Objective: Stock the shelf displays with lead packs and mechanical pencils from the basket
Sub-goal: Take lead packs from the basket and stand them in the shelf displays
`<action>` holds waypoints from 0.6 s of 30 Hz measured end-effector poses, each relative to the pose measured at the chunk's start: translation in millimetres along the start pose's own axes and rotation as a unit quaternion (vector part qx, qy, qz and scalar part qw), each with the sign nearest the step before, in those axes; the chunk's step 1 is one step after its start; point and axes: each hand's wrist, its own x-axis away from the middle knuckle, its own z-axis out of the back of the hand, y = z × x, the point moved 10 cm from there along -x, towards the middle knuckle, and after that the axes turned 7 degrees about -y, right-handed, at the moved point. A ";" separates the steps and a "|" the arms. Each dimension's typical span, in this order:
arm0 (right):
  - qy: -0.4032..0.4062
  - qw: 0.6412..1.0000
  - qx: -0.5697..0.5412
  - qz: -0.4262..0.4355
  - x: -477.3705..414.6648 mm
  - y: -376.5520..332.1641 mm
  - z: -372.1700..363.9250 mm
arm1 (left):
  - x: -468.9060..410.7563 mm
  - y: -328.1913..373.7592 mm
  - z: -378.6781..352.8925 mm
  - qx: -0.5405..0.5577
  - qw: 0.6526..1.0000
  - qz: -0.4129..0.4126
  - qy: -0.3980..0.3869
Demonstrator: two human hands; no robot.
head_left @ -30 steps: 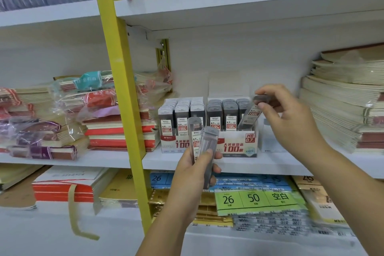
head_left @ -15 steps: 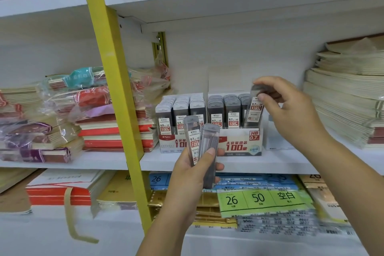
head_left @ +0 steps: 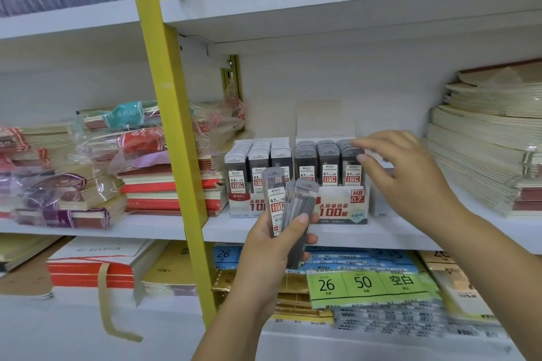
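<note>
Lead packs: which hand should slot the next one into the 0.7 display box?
Probably right. The right hand is empty, fingers straight, over the right row of the 0.7 display box; the left hand grips the lead packs lower down, in front of it.

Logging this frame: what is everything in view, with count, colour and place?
display boxes: two, white with red print, side by side on the middle shelf
boxed lead packs: three rows per box, grey, upright
held lead packs: two or three, grey, before the boxes
upright post: one, yellow, left of the boxes
notebook stacks: several, cream and red, flanking the boxes
label sheets: green and blue, lower shelf
left hand: grips the held lead packs
right hand: fingers straight, over the right box
</note>
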 end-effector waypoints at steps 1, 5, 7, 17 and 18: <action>-0.019 0.998 -0.053 -0.006 2.3 -6.3 -2.3 | 1.3 1.8 -1.9 -0.001 1.000 -0.002 -0.006; -0.139 0.968 -0.200 -0.062 13.8 -25.6 -34.9 | 5.4 6.3 -8.0 -0.023 0.999 -0.004 -0.028; -0.158 0.949 -0.259 -0.082 18.1 -28.6 -46.0 | 7.9 7.4 -11.0 -0.029 0.999 -0.003 -0.035; -0.134 0.879 -0.441 -0.124 15.7 -25.6 -51.1 | 14.4 6.8 -3.4 -0.008 0.999 0.031 -0.033; -0.137 0.879 -0.441 -0.118 15.7 -26.7 -51.4 | 14.5 6.6 -2.1 -0.003 0.999 0.030 -0.030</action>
